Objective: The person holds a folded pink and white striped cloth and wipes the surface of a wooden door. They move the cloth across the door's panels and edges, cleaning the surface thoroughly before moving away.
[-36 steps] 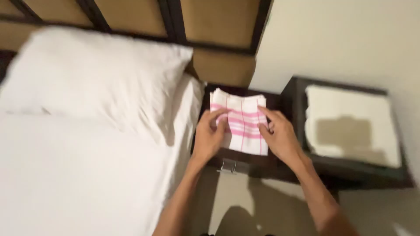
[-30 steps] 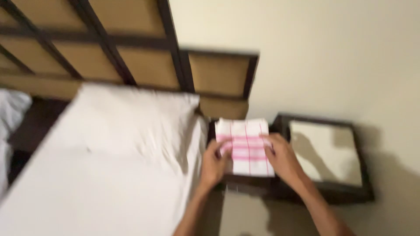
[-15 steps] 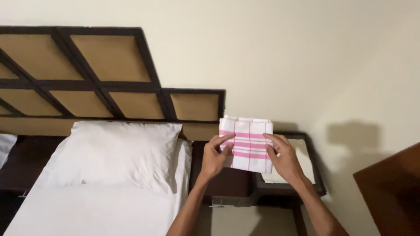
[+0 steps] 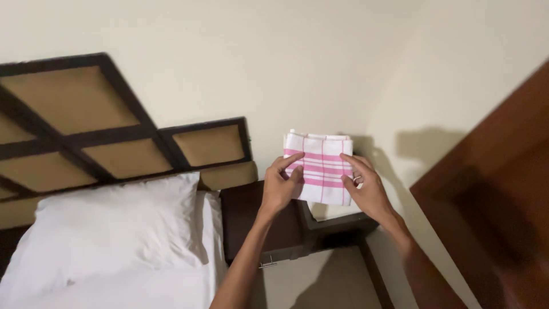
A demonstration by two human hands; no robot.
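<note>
The folded pink-and-white checked cloth point(image 4: 320, 169) hangs in the air above the dark nightstand point(image 4: 257, 220), right of the pillow point(image 4: 108, 229). The left hand point(image 4: 281, 186) and right hand point(image 4: 366, 189) pinch its side edges. It looks light, soft and floppy, so gripping both edges should keep the folds together.

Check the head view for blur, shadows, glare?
Head view: centre sharp, folded pink-striped cloth and both hands, left hand and right hand, crisp; brown wooden panel at right soft and smeared; hands and cloth cast a dark shadow on the cream wall; no glare; even, warm light.
</note>
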